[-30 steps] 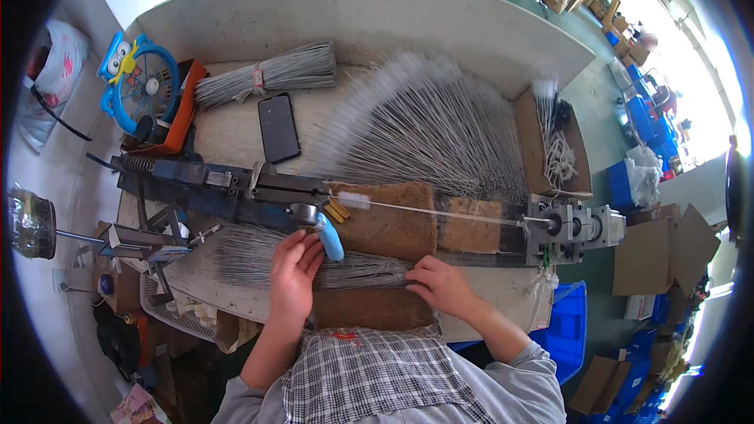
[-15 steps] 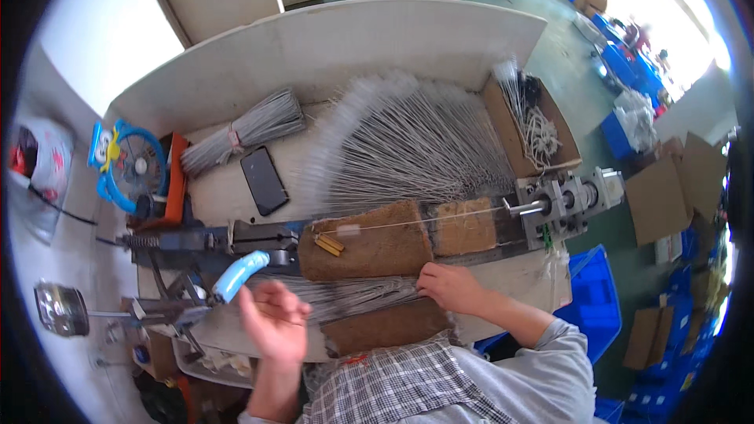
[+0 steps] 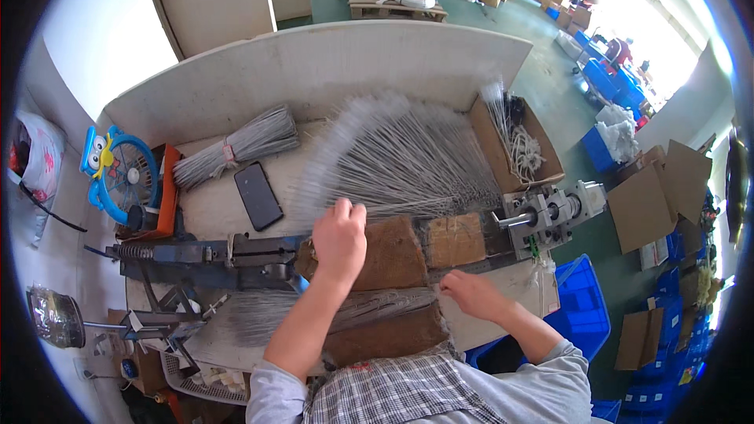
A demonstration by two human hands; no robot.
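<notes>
My left hand [image 3: 339,239] is closed above the brown pad [image 3: 393,255], its fingertips near the lower left edge of a fanned heap of thin grey wires [image 3: 424,153]. Whatever it pinches, if anything, is too small to make out. Just behind my left wrist, a light-blue lever handle [image 3: 301,283] shows only in part. My right hand [image 3: 475,297] has its fingers curled together by the right end of a second bundle of wires [image 3: 377,302], at the bench's near side. I cannot tell whether a wire is between those fingers.
A metal clamp fixture [image 3: 542,216] stands right of the pad, a dark slide mechanism [image 3: 196,255] left of it. Behind lie a phone [image 3: 258,196], a tied wire bundle [image 3: 243,145] and a blue fan [image 3: 126,173]. A cardboard box [image 3: 522,145] holds white strands; a blue crate [image 3: 581,306] stands right.
My left hand has moved up and right onto the pad and closed. The blue handle now shows farther right. The strand across the pad is no longer visible. My right hand moved slightly right.
</notes>
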